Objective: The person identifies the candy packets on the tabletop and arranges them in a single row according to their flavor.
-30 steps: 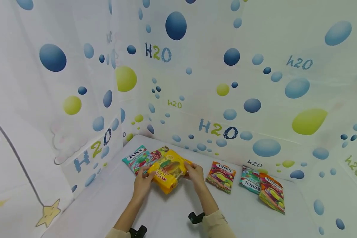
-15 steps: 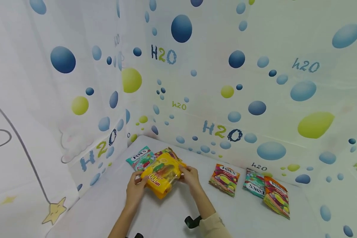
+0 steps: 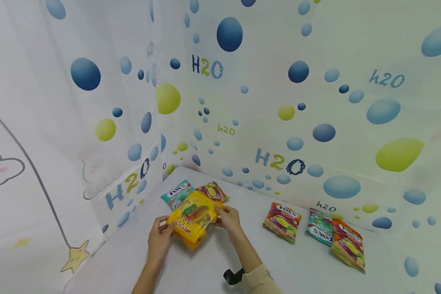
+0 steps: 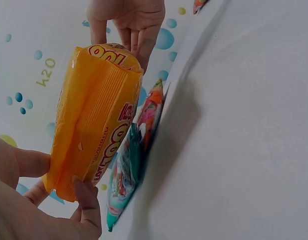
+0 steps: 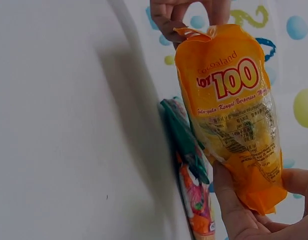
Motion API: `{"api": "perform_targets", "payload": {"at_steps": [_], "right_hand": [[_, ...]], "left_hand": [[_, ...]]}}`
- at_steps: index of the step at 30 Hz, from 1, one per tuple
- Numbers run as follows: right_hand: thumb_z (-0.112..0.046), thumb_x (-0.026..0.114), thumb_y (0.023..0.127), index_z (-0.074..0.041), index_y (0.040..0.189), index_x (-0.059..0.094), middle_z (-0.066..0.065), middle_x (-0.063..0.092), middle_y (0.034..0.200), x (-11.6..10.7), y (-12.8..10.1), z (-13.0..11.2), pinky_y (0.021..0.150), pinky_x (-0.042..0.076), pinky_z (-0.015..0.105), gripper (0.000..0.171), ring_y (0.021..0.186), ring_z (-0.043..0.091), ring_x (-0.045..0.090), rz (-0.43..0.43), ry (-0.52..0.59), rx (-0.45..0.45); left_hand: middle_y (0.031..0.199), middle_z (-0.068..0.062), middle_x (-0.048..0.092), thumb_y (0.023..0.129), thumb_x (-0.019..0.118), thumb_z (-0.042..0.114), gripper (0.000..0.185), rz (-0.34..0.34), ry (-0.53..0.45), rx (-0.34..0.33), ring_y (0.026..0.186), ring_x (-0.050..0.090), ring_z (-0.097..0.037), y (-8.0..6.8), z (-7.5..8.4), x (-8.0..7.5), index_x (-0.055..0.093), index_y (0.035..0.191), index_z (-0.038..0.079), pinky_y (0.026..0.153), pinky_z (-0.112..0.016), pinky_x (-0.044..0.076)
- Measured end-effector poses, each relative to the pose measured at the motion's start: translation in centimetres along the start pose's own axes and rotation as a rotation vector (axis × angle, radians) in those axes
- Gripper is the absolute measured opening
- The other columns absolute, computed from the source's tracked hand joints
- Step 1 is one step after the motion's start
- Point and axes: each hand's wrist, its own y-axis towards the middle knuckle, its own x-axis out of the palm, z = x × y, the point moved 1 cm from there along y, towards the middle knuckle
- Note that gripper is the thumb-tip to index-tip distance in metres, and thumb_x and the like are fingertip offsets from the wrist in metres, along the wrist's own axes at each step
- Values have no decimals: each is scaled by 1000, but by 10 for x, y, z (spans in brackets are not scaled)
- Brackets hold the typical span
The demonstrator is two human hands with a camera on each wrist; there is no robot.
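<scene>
Yellow bag (image 3: 194, 218) of Lot 100 candy held off the table (image 3: 213, 269) between both hands, over the far left corner. Left hand (image 3: 159, 239) pinched on one sealed end, thumb and fingers curled around the crimp; same grip plain in left wrist view (image 4: 69, 200). Right hand (image 3: 228, 218) clamped on the opposite end, fingers curled over the seal, confirmed in right wrist view (image 5: 243, 210). Bag stretched lengthwise between the two grips, tilted, printed face up toward the head camera.

Directly behind the bag, against the far left corner: teal pack (image 3: 176, 192) and red pack (image 3: 213, 191), flat on the table, partly overlapped. Toward the far right edge: orange pack (image 3: 282, 220), second teal pack (image 3: 319, 226), another orange pack (image 3: 349, 245), the last two overlapping.

Judged step: bag lifted and being carried or positioned, not yet set down. Next move likely calls for a level lowering with both grips kept firm, clearance from the two packs behind, then release of both ends once flat. Slippery film, loose contents; sag in the middle probable.
</scene>
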Motion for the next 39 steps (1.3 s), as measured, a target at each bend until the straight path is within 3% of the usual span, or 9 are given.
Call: {"api": "perform_targets", "payload": {"at_steps": [4,21,28,39], "right_hand": [[-36,66,104,10,128,62,18,72,110,5,-1,2,75,64,35,53,80,20,73,-9,-1,-17],[-34,67,103,8,119,65,16,73,104,24,-5,6,75,64,34,45,77,20,73,-58,6,3],[-33,67,103,8,122,65,17,73,106,33,-8,7,77,64,37,46,78,20,74,-72,5,3],[-35,67,103,5,116,67,13,73,102,45,-14,11,73,64,35,42,77,19,73,-98,-29,-1]], "left_hand": [[138,-27,56,109,56,32,41,13,5,-3,122,58,-35,-2,-1,-5,49,142,8,85,-22,57],[136,-31,58,108,58,30,41,61,49,-30,119,62,-39,-8,-11,-25,50,140,7,84,-28,59],[134,-31,59,108,57,30,40,83,60,-34,117,63,-37,-12,-14,-33,50,140,7,79,-21,56],[137,-30,56,108,57,32,42,104,90,-87,121,59,-40,-18,-15,-47,49,141,7,80,-21,56]]}}
